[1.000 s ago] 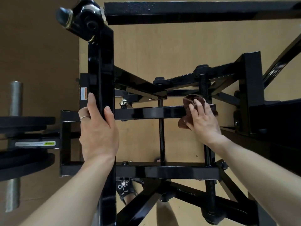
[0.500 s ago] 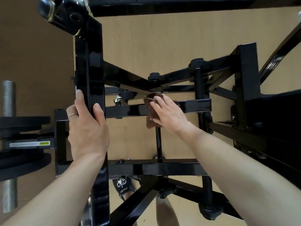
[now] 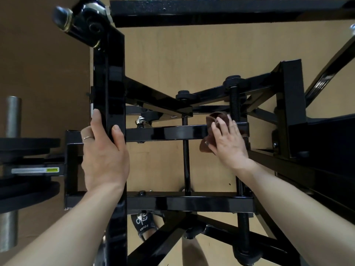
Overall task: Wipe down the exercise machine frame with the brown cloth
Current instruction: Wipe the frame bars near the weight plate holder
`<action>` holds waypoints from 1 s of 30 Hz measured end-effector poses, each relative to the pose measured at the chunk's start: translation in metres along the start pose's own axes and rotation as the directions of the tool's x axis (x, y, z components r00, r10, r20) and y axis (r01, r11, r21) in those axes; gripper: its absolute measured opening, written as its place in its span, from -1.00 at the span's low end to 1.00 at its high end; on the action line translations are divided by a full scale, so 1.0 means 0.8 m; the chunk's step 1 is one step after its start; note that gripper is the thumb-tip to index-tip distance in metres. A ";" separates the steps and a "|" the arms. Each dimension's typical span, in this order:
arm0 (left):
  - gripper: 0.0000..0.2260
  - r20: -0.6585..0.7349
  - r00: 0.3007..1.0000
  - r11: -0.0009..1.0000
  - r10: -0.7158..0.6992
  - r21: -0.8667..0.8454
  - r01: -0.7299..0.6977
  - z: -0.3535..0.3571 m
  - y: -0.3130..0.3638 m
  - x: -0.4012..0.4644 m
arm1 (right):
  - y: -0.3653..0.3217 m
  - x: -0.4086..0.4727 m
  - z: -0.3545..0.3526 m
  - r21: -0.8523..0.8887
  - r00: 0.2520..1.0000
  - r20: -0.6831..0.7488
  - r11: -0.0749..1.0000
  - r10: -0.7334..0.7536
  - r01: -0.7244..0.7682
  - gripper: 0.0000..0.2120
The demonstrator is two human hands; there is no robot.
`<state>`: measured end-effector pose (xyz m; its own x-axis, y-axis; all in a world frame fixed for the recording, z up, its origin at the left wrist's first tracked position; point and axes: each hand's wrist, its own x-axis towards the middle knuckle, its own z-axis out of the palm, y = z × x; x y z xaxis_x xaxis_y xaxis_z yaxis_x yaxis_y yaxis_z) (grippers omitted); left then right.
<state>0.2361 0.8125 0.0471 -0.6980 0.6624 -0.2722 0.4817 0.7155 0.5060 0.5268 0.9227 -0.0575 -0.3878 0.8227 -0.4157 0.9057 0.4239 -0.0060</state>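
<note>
Cloth back at the bar's right end.
Right hand (image 3: 229, 143) presses the cloth (image 3: 217, 120) flat-fingered after sweeping from mid-bar (image 3: 165, 132); left hand (image 3: 104, 150) clasps the post (image 3: 109, 89) (wiping continues).

Two bare hands: left hand (image 3: 104, 156), right hand (image 3: 229, 142). One crumpled brown cloth (image 3: 215, 129). One black steel exercise machine frame (image 3: 109, 83). Two black threaded rods (image 3: 234, 100). Two stacked black round weight plates (image 3: 26, 144). One black sandal with white lettering (image 3: 143, 224).
</note>
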 end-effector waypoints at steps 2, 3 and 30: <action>-0.54 -0.009 1.000 1.000 0.000 -0.003 0.000 0.001 -0.002 0.000 | -0.026 0.012 0.004 -0.051 0.997 0.025 0.996 -0.067 0.068 -0.27; -0.54 -0.016 1.000 1.000 0.004 -0.005 -0.004 0.002 -0.003 0.000 | -0.043 0.018 0.008 -0.075 0.994 0.028 0.991 -0.106 0.108 -0.25; -0.54 -0.060 0.997 0.999 0.043 -0.003 -0.044 0.005 -0.005 0.001 | -0.044 -0.012 0.014 0.149 0.973 -0.092 0.969 0.210 -0.195 -0.35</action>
<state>0.2361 0.8111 0.0418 -0.7070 0.6782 -0.2005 0.5098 0.6853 0.5201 0.5009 0.8957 -0.0634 -0.2033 0.9247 -0.3218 0.9791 0.1942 -0.0605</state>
